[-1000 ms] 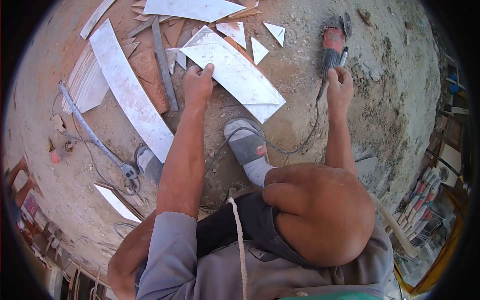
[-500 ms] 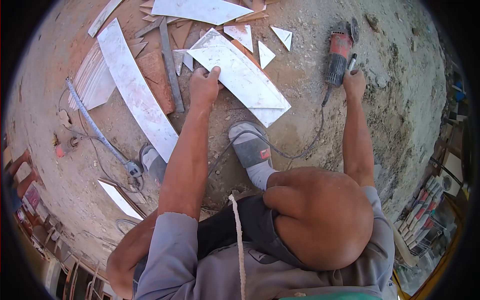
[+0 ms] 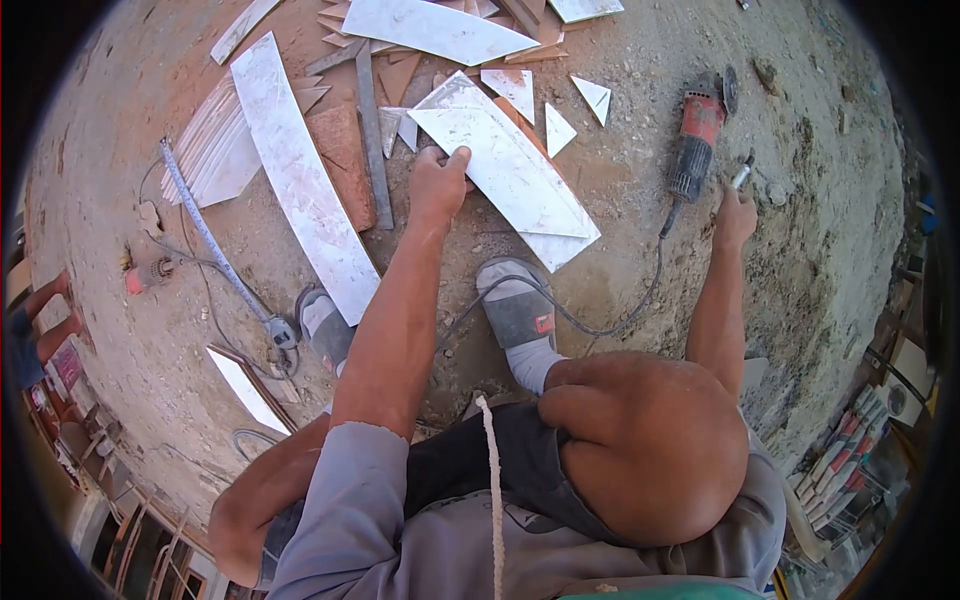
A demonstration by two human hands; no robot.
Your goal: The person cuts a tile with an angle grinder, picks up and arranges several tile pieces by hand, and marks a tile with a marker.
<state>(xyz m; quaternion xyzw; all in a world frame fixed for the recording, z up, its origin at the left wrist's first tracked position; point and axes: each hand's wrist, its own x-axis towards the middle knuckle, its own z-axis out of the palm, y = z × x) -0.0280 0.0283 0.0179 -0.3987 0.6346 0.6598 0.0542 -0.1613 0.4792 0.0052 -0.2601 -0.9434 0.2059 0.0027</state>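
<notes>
My left hand (image 3: 440, 183) is closed on the left edge of a white tile (image 3: 515, 165), thumb on top and fingers hidden beneath. Drawn lines cross the tile's face near its ends, and other tile pieces lie under it. Out to the right, my right hand (image 3: 737, 215) pinches a slim silver marker (image 3: 742, 176) with a dark tip, pointing away from me. Just left of that hand, a red and black angle grinder (image 3: 700, 135) lies on the ground, its disc at the far end and its cord running toward my foot.
A long white tile strip (image 3: 300, 170), a reddish block (image 3: 342, 165) and a grey metal bar (image 3: 374, 140) lie to the left. Beyond them are stacked tiles (image 3: 215, 150) and an extended tape measure (image 3: 215, 240). Triangular offcuts (image 3: 558, 130) are scattered ahead. Another person's legs (image 3: 55, 315) show far left.
The view has shifted, so the ground things appear lower and further right. My right hand has drawn back slightly from the grinder, and the marker is more exposed. My left hand still grips the tile.
</notes>
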